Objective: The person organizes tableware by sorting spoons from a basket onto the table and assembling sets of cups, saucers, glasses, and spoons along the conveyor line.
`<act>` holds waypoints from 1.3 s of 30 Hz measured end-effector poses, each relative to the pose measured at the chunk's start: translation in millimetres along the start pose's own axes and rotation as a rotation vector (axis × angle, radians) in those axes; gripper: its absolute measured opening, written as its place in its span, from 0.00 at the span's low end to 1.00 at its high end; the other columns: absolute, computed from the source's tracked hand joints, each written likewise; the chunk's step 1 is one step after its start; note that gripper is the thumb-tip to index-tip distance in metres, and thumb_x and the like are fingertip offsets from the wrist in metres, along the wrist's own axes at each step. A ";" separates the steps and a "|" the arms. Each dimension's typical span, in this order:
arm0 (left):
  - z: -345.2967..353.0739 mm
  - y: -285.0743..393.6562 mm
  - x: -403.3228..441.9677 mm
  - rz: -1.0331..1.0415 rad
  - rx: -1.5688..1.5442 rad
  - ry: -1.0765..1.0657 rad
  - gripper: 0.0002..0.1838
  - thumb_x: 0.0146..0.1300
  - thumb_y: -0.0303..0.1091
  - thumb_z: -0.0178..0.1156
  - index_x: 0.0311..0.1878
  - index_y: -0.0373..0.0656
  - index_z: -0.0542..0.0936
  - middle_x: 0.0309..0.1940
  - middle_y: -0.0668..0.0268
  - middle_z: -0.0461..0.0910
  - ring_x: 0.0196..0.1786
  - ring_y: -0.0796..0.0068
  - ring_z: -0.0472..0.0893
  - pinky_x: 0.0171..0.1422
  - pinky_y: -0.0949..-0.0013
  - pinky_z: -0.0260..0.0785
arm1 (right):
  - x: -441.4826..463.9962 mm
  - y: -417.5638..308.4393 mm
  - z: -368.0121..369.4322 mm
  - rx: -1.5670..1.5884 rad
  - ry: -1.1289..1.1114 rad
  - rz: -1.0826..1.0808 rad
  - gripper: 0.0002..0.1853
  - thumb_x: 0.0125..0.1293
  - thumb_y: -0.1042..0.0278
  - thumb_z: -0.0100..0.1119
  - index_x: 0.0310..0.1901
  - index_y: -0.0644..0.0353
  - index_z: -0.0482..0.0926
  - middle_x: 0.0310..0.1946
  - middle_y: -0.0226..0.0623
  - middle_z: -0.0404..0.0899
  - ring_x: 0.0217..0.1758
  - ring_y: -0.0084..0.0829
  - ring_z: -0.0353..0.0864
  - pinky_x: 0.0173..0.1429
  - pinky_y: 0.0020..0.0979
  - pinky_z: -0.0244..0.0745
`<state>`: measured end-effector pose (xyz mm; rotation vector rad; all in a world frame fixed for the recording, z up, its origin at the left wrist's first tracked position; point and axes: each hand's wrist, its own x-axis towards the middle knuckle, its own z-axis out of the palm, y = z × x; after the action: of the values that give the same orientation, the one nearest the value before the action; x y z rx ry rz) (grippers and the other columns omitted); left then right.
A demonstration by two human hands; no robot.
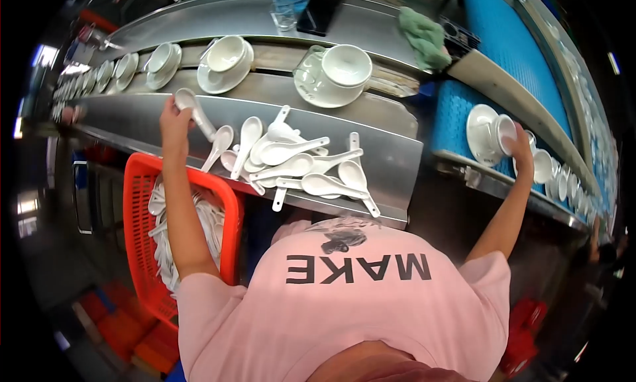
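One long white spoon (pixel 195 112) is in the left hand's grip (pixel 175 124), by the grey metal bench (pixel 392 173)'s roomy back edge. The right hand (pixel 523 149) holds a round white bowl (pixel 505 133) over the blue belt (pixel 448 129).

- White spoon pile (pixel 291 160), heaped on the metal worktop (pixel 394 173)
- Left hand (pixel 175 122), left of the pile, gripping one spoon (pixel 197 116)
- Right hand (pixel 522 150), well right of the pile, touching a white bowl (pixel 505 130) on a saucer (pixel 478 138) over the blue belt (pixel 450 110)
- Red basket (pixel 232 210) of spoons, left of the pile, nearer the person
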<state>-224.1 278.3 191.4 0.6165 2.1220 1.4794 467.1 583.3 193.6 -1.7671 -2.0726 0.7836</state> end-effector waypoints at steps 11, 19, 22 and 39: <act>88.2 20.5 10.4 -0.078 0.158 -0.405 0.08 0.54 0.31 0.59 0.34 0.39 0.72 0.26 0.65 0.76 0.23 0.77 0.77 0.26 0.78 0.70 | -10.7 -107.8 81.8 0.623 -0.096 0.040 0.23 0.48 0.76 0.54 0.51 0.65 0.71 0.41 0.35 0.76 0.43 0.27 0.74 0.49 0.27 0.68; 98.1 27.6 -8.7 -0.161 0.001 -0.568 0.17 0.56 0.34 0.57 0.47 0.35 0.72 0.33 0.63 0.76 0.38 0.75 0.78 0.44 0.76 0.71 | 26.1 -198.4 179.3 0.687 -0.377 -0.067 0.23 0.45 0.76 0.53 0.49 0.66 0.73 0.40 0.34 0.76 0.41 0.24 0.74 0.48 0.25 0.68; 72.8 22.9 0.1 0.000 0.179 -0.523 0.16 0.56 0.35 0.58 0.44 0.34 0.75 0.34 0.63 0.77 0.36 0.75 0.78 0.42 0.75 0.70 | 29.0 -213.8 211.7 0.748 -0.385 -0.114 0.21 0.47 0.77 0.52 0.48 0.66 0.74 0.36 0.35 0.77 0.37 0.26 0.75 0.44 0.27 0.70; 2.3 -18.3 5.3 0.181 0.576 -0.480 0.13 0.49 0.22 0.51 0.41 0.35 0.73 0.26 0.64 0.74 0.25 0.77 0.72 0.32 0.74 0.66 | -46.0 15.3 -23.9 -0.233 0.498 0.360 0.20 0.55 0.60 0.54 0.44 0.67 0.74 0.37 0.49 0.77 0.39 0.44 0.77 0.44 0.40 0.72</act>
<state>-228.5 277.4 172.7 1.2537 2.1159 0.6697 501.7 544.8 209.2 -2.2197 -1.5879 0.1459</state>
